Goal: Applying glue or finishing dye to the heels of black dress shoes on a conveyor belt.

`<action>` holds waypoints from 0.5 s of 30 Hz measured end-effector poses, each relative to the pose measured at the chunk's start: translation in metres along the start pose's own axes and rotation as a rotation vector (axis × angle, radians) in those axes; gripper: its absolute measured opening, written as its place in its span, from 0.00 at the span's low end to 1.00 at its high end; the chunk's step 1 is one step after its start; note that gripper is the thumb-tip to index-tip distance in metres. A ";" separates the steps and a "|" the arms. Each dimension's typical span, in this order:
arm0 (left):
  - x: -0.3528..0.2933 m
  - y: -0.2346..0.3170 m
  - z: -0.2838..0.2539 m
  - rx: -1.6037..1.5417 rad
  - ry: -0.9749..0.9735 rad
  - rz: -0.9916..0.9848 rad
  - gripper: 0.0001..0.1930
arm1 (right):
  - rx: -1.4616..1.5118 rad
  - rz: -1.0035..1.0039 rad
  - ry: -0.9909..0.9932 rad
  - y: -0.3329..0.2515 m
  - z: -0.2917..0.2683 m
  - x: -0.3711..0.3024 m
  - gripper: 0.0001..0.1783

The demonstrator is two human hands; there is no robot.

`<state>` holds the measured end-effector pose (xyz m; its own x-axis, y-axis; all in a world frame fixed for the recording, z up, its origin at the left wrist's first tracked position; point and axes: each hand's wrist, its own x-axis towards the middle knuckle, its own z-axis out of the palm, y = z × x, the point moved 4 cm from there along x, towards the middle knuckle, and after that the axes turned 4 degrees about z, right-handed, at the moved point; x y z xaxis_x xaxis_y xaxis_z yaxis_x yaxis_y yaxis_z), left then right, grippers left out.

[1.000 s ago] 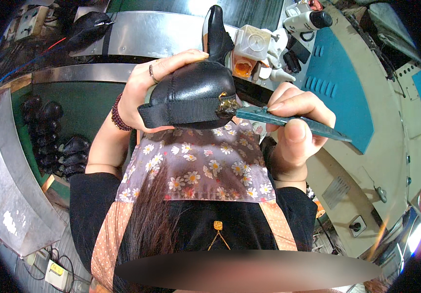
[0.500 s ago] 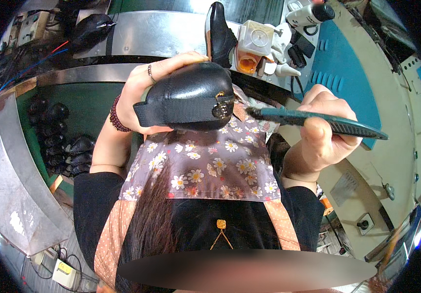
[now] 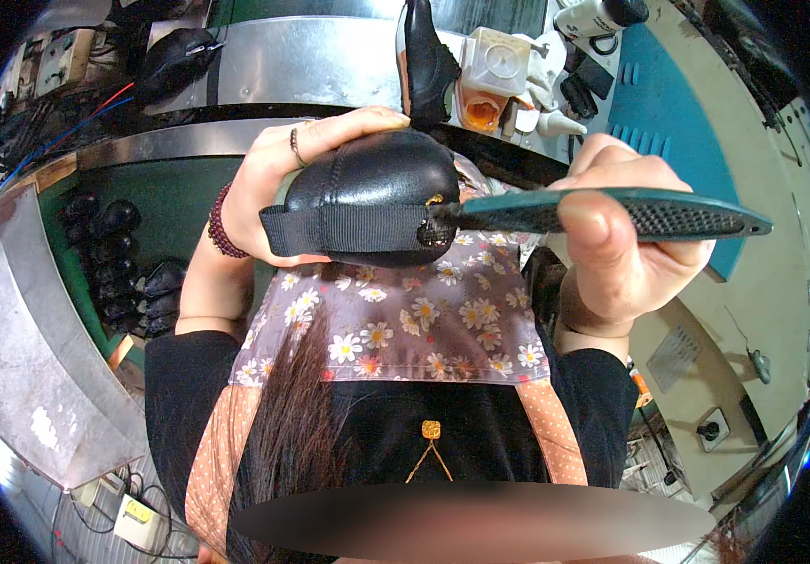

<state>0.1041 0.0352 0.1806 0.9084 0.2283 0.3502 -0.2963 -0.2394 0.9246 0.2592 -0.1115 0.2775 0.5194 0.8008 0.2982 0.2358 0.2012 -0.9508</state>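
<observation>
My left hand (image 3: 268, 188) is wrapped round a black leather shoe (image 3: 377, 179), its rounded end turned to the right. A ribbed black strap (image 3: 348, 230) runs along it and ends at a dark, shiny ornament (image 3: 438, 227) with gold on it. Between thumb and fingers, my right hand (image 3: 626, 254) grips a brush with a dark green handle (image 3: 518, 211), textured toward its far end. The dark bristle tip touches or nearly touches the ornament; the exact contact is too small to tell.
Beyond my hands, another black shoe (image 3: 424, 70) stands on the metal bench (image 3: 283, 66). Beside it are an open pot of amber liquid (image 3: 482, 111), a clear-lidded container (image 3: 497, 58) and a white bottle (image 3: 588, 23). Several black shoes (image 3: 115, 249) lie in a green-lined bin at left.
My right hand has brought the brush leftward, so its tip has gone from beside the shoe onto or right against the ornament. The shoe has shifted slightly down in view.
</observation>
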 end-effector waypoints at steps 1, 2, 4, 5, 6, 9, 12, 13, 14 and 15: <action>0.000 -0.001 -0.001 0.009 -0.042 0.021 0.47 | 0.004 0.022 0.081 0.002 -0.002 0.000 0.19; 0.000 -0.001 -0.001 0.018 -0.084 0.043 0.48 | 0.026 0.021 0.089 0.001 -0.003 -0.002 0.19; -0.003 0.000 0.002 -0.026 -0.026 -0.041 0.47 | 0.101 0.009 -0.014 0.004 -0.001 -0.004 0.21; -0.004 -0.001 0.003 -0.071 0.032 -0.120 0.47 | 0.120 0.022 -0.040 0.005 0.002 -0.003 0.21; -0.002 0.001 0.006 -0.072 0.022 -0.122 0.47 | 0.121 0.024 -0.030 0.003 0.001 -0.003 0.21; 0.001 0.000 0.009 -0.169 0.050 -0.167 0.48 | 0.000 0.108 0.082 0.004 -0.005 -0.004 0.22; 0.002 0.000 0.007 -0.164 0.052 -0.141 0.48 | 0.084 0.024 -0.031 0.005 -0.006 -0.004 0.22; 0.004 0.003 0.006 -0.153 0.034 -0.126 0.45 | 0.086 0.026 -0.028 0.006 -0.005 -0.004 0.22; 0.006 0.004 0.006 -0.142 0.015 -0.111 0.42 | 0.042 -0.002 -0.040 0.007 -0.004 -0.003 0.23; 0.005 0.002 0.004 -0.140 0.013 -0.114 0.42 | -0.001 -0.031 -0.053 0.006 -0.001 -0.003 0.23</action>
<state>0.1096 0.0318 0.1835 0.9348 0.2590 0.2430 -0.2306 -0.0777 0.9699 0.2601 -0.1130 0.2706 0.4676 0.8229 0.3228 0.2517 0.2262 -0.9410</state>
